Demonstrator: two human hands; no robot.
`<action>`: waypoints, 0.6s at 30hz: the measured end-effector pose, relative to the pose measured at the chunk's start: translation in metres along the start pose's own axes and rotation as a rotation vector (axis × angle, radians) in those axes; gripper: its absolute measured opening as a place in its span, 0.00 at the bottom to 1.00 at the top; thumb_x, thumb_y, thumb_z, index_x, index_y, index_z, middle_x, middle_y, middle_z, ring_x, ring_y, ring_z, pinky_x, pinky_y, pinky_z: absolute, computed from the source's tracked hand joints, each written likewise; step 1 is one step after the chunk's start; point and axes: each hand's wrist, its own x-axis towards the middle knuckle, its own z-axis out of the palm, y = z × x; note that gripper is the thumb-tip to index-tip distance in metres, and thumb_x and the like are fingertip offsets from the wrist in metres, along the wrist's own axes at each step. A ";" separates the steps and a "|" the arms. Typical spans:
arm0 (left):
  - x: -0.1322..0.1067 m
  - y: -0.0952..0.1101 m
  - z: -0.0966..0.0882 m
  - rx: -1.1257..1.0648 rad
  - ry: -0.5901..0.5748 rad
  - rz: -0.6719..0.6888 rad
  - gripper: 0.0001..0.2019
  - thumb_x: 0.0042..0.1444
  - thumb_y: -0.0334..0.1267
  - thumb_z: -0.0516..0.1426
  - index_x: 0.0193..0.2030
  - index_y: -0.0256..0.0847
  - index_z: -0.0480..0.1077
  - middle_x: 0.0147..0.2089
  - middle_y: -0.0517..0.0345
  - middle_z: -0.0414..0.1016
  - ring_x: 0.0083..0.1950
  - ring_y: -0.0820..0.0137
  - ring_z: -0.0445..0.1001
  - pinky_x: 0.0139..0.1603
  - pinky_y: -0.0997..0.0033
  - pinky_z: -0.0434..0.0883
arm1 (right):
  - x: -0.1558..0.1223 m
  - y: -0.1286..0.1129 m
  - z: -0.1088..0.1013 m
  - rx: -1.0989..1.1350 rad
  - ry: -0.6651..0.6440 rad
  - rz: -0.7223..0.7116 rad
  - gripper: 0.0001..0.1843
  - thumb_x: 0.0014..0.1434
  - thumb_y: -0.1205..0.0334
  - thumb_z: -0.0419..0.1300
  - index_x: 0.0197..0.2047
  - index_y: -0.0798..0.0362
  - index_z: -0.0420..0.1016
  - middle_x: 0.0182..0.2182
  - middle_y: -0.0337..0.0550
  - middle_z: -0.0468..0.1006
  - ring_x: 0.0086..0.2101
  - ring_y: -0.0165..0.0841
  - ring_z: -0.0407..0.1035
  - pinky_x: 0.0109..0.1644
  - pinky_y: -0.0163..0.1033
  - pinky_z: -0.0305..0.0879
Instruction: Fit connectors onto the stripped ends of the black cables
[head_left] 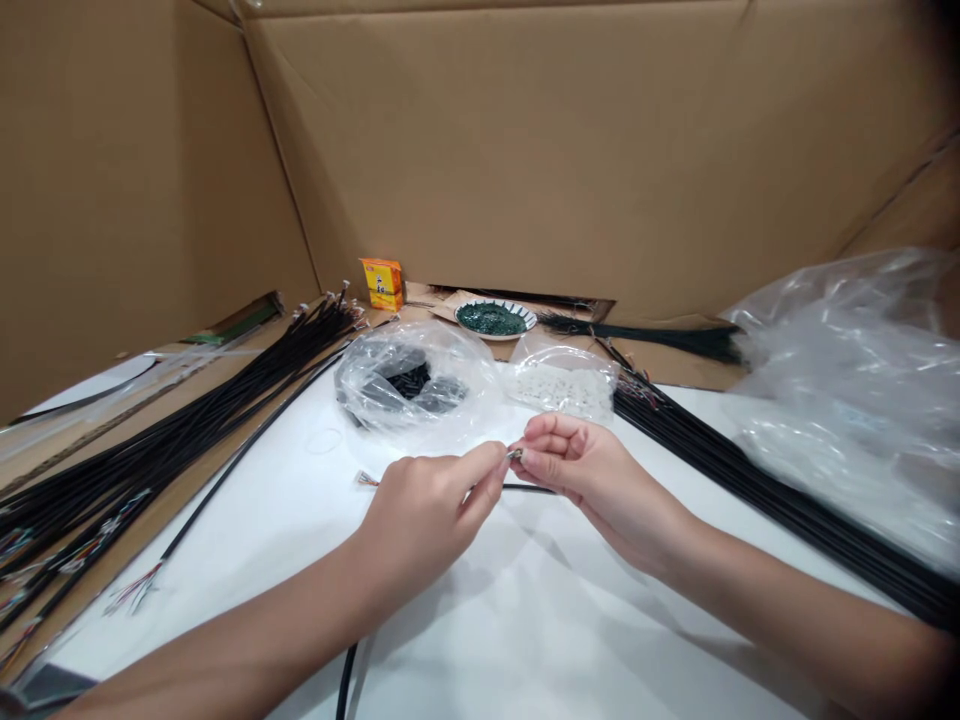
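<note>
My left hand (439, 505) is closed in a pinch above the white table. My right hand (589, 465) pinches from the other side, fingers curled, and the fingertips nearly meet. Between them shows a tiny dark and silvery piece (515, 455), too small to name. A black cable (529, 488) passes beneath the hands, and a black cable length (346, 682) shows below my left forearm. Just left of my left hand, a small white connector with coloured wires (365, 480) sticks out; what it joins is hidden.
Black cables (225, 400) with bare wire ends lie on cardboard at left; another cable bundle (765, 490) runs along the right. Behind the hands sit a bag of black parts (420, 380), a bag of white parts (562, 385), a plate of green stuff (495, 320) and an orange box (382, 285).
</note>
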 end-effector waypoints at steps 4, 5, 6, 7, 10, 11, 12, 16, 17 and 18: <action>0.000 0.000 -0.001 0.007 0.048 0.049 0.14 0.64 0.44 0.45 0.36 0.43 0.69 0.22 0.66 0.67 0.22 0.79 0.59 0.26 0.78 0.53 | -0.002 -0.001 0.002 -0.060 0.022 -0.069 0.11 0.49 0.66 0.69 0.34 0.54 0.71 0.29 0.36 0.76 0.31 0.23 0.71 0.39 0.29 0.67; 0.001 0.000 -0.001 0.002 0.057 0.056 0.14 0.64 0.44 0.46 0.36 0.43 0.69 0.22 0.66 0.66 0.22 0.80 0.58 0.26 0.78 0.53 | -0.003 -0.002 0.003 -0.077 0.030 -0.083 0.11 0.48 0.67 0.69 0.33 0.54 0.71 0.28 0.35 0.76 0.31 0.23 0.71 0.39 0.29 0.67; 0.001 0.000 -0.001 -0.010 0.065 0.059 0.15 0.64 0.44 0.46 0.34 0.42 0.69 0.21 0.66 0.66 0.22 0.80 0.58 0.25 0.78 0.53 | -0.003 -0.002 0.003 -0.091 0.037 -0.099 0.11 0.48 0.67 0.69 0.33 0.54 0.71 0.29 0.36 0.76 0.31 0.23 0.71 0.39 0.29 0.67; 0.001 0.000 -0.002 -0.030 0.071 0.062 0.15 0.64 0.44 0.46 0.32 0.41 0.69 0.21 0.65 0.65 0.22 0.80 0.57 0.25 0.78 0.53 | -0.004 -0.003 0.004 -0.102 0.044 -0.115 0.11 0.48 0.67 0.69 0.33 0.54 0.71 0.29 0.36 0.76 0.32 0.24 0.71 0.40 0.29 0.67; 0.003 0.000 -0.002 -0.132 0.089 0.083 0.16 0.63 0.42 0.48 0.30 0.39 0.70 0.22 0.63 0.66 0.23 0.80 0.60 0.26 0.79 0.55 | -0.005 -0.004 0.006 -0.123 0.056 -0.160 0.10 0.49 0.65 0.69 0.32 0.54 0.71 0.30 0.37 0.76 0.33 0.25 0.71 0.40 0.31 0.67; 0.003 -0.001 -0.003 -0.167 0.092 0.093 0.15 0.63 0.42 0.48 0.31 0.38 0.71 0.23 0.62 0.68 0.24 0.80 0.62 0.27 0.80 0.56 | -0.006 -0.004 0.006 -0.127 0.057 -0.173 0.10 0.50 0.64 0.68 0.31 0.54 0.71 0.30 0.37 0.76 0.33 0.25 0.71 0.40 0.31 0.67; 0.003 -0.001 -0.003 -0.196 0.094 0.103 0.14 0.63 0.41 0.49 0.33 0.38 0.72 0.25 0.61 0.70 0.25 0.80 0.63 0.28 0.80 0.57 | -0.006 -0.004 0.006 -0.129 0.056 -0.184 0.10 0.50 0.64 0.68 0.31 0.54 0.70 0.30 0.37 0.76 0.33 0.25 0.71 0.40 0.31 0.67; 0.005 0.000 -0.004 -0.224 0.084 0.119 0.13 0.62 0.39 0.50 0.36 0.37 0.74 0.25 0.61 0.70 0.25 0.80 0.62 0.28 0.80 0.57 | -0.008 -0.004 0.006 -0.140 0.020 -0.228 0.07 0.52 0.64 0.67 0.32 0.53 0.71 0.31 0.37 0.76 0.33 0.24 0.71 0.40 0.30 0.67; 0.005 0.000 -0.005 -0.221 0.079 0.121 0.13 0.62 0.39 0.50 0.36 0.37 0.74 0.24 0.62 0.68 0.24 0.81 0.60 0.27 0.80 0.56 | -0.008 -0.004 0.005 -0.144 0.011 -0.235 0.07 0.53 0.64 0.66 0.32 0.53 0.71 0.31 0.36 0.76 0.34 0.24 0.71 0.40 0.30 0.67; 0.005 0.001 -0.005 -0.222 0.072 0.125 0.13 0.62 0.38 0.49 0.35 0.37 0.74 0.22 0.63 0.66 0.23 0.81 0.58 0.26 0.80 0.56 | -0.008 -0.004 0.005 -0.146 0.003 -0.239 0.06 0.53 0.65 0.66 0.33 0.52 0.72 0.31 0.36 0.75 0.34 0.24 0.71 0.40 0.30 0.67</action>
